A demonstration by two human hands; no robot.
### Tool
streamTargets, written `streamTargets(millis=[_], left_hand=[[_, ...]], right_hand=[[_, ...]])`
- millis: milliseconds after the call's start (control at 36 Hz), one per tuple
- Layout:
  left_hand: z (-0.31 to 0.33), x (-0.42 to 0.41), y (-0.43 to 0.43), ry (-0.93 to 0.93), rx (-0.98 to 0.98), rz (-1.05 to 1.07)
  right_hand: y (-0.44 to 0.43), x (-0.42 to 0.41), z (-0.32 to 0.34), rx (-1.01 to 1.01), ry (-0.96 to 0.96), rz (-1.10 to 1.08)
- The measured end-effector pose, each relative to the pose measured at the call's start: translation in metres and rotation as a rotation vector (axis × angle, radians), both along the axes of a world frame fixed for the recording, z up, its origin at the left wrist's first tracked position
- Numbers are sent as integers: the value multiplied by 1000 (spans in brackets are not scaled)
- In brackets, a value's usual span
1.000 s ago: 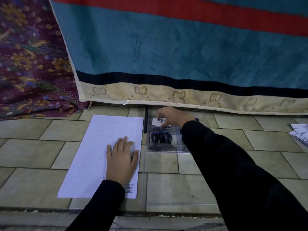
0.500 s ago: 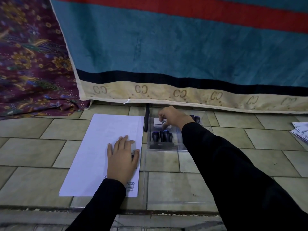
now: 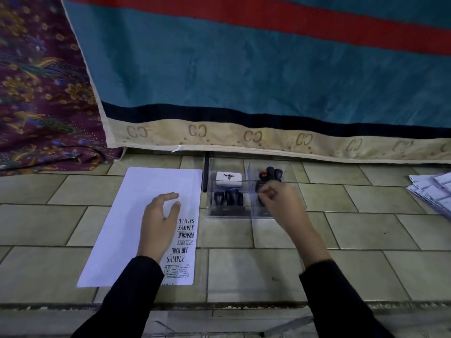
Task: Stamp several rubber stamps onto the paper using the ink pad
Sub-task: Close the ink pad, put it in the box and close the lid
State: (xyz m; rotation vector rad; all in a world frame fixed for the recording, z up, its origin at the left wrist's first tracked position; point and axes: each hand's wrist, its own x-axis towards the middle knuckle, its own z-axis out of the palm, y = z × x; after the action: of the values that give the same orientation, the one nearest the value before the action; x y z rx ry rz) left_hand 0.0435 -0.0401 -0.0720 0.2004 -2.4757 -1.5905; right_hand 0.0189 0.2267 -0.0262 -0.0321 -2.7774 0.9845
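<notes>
A white paper sheet [image 3: 146, 191] lies on the tiled floor, with stamped words such as SAMPLE, FRAGILE and AIR MAIL down its right edge. My left hand [image 3: 158, 220] rests on it with fingers apart. To the right stands a clear plastic organizer [image 3: 227, 215]. It holds a white Artline ink pad [image 3: 229, 178], dark rubber stamps [image 3: 229, 196] in front of the pad, and more stamps [image 3: 271, 173] in the far right compartment. My right hand [image 3: 280, 203] hovers over the right compartment, blurred, with fingers curled at a dark stamp; a grip cannot be confirmed.
A black stick [image 3: 205, 174] lies between paper and organizer. A teal blanket with red stripe [image 3: 244, 81] hangs behind, and a floral cloth [image 3: 36, 93] lies at far left. Loose printed sheets [image 3: 432, 191] sit at the right edge. A clear plastic panel [image 3: 244, 264] lies before the organizer.
My right hand left the ink pad and moved right to the organizer's right compartment. My left hand shifted slightly left, uncovering the stamped words.
</notes>
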Motion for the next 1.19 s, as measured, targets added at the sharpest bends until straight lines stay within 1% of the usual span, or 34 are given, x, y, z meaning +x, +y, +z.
streamTargets(millis=[56, 83, 167, 222, 278, 333, 445, 556, 639, 722, 750, 806, 917, 973, 1028, 1084, 1195], left_hand=[[11, 10, 4, 38, -103, -55], [14, 15, 6, 12, -165, -109], [18, 33, 16, -163, -458, -284], [16, 42, 24, -265, -634, -340], [12, 48, 32, -330, -711, -345], [9, 51, 38, -354, -727, -325], [8, 49, 43, -389, -726, -292], [12, 47, 46, -406, -698, -292], [16, 51, 47, -447, -588, -282], [21, 59, 44, -453, -571, -280], [24, 62, 42, -442, -548, -268], [30, 65, 37, -405, -430, -246], [47, 56, 25, -295, -258, -240], [55, 42, 23, -226, -184, -224], [61, 24, 24, -181, -92, -193], [63, 5, 29, -164, -29, -169], [61, -32, 42, -131, -15, -124]], right_hand=[[14, 25, -10, 7, 7, -121], [20, 37, -15, 23, 9, -174], [36, 63, -29, 125, -32, -302], [43, 75, -35, 151, -103, -364], [47, 82, -39, 136, -176, -406], [51, 86, -41, 136, -244, -413], [56, 89, -44, 84, -313, -385], [59, 88, -46, 37, -331, -371], [63, 87, -46, 37, -350, -333], [70, 85, -43, -2, -405, -279], [73, 85, -41, -26, -427, -262], [80, 86, -36, -147, -441, -234], [83, 85, -16, -548, -353, -216], [79, 78, -3, -669, -290, -177], [76, 63, 9, -700, -224, -143], [73, 42, 19, -660, -152, -157], [73, -7, 20, -581, -96, -222]])
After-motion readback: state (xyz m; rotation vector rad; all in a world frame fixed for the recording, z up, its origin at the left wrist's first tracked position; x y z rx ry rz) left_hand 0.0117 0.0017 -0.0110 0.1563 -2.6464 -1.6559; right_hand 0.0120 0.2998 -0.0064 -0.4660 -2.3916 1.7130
